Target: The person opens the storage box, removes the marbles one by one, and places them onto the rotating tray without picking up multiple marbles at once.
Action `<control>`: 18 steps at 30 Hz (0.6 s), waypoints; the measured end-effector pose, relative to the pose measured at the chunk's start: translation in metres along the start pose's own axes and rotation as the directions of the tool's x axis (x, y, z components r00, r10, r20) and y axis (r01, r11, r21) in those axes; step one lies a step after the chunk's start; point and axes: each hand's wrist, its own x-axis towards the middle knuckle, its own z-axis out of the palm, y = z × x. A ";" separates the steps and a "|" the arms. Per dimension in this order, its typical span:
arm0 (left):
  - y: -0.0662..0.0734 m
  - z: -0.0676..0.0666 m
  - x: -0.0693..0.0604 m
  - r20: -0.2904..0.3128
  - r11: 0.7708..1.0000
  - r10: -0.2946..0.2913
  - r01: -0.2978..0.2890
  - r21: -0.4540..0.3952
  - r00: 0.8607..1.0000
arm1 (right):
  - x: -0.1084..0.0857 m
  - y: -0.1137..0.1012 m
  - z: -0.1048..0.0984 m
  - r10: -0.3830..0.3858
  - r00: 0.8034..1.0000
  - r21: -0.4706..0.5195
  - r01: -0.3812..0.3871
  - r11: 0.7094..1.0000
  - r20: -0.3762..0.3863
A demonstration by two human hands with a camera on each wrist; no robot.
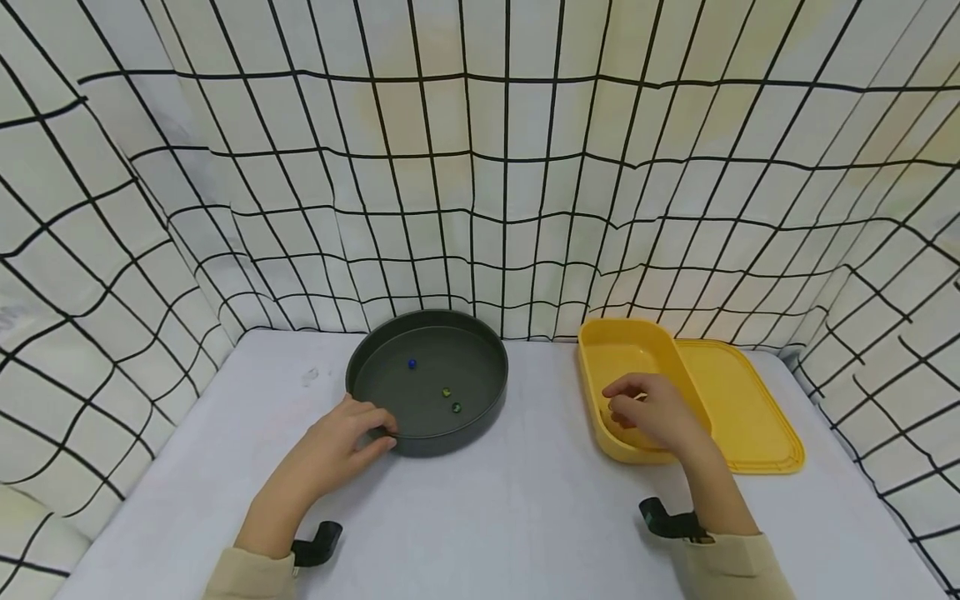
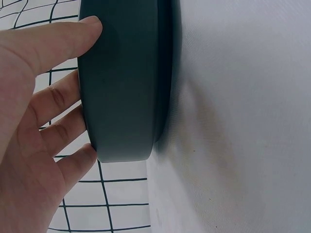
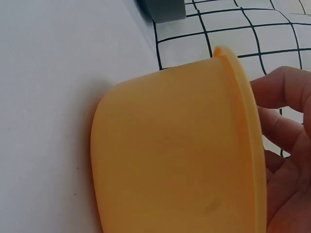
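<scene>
A dark grey-green round pan sits on the white cloth, with a blue marble, a yellowish marble and a green marble on its floor. My left hand grips the pan's near left rim. In the left wrist view, the thumb lies on the outer wall and the fingers reach behind the rim. Over the yellow box is my right hand, its fingers bent down inside. The box wall hides those fingertips in the right wrist view, so whether they pinch anything is unclear.
A flat yellow lid lies against the right side of the box. White cloth walls with a black grid rise behind and on both sides. White cloth covers the surface between the pan and the box.
</scene>
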 end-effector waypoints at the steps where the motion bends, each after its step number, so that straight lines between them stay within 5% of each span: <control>1: 0.000 0.000 0.000 -0.002 1.000 0.002 -0.002 -0.001 1.000 | 0.000 -0.001 -0.001 0.009 1.000 0.028 -0.008 1.000 -0.010; 8: -0.002 0.001 0.000 -0.001 1.000 0.005 -0.005 0.001 1.000 | 0.000 -0.004 -0.002 0.026 0.999 0.266 -0.018 0.964 -0.028; 18: -0.003 0.002 0.000 -0.011 1.000 0.013 -0.013 -0.001 1.000 | 0.003 -0.002 0.002 -0.091 0.996 0.321 0.085 0.943 0.002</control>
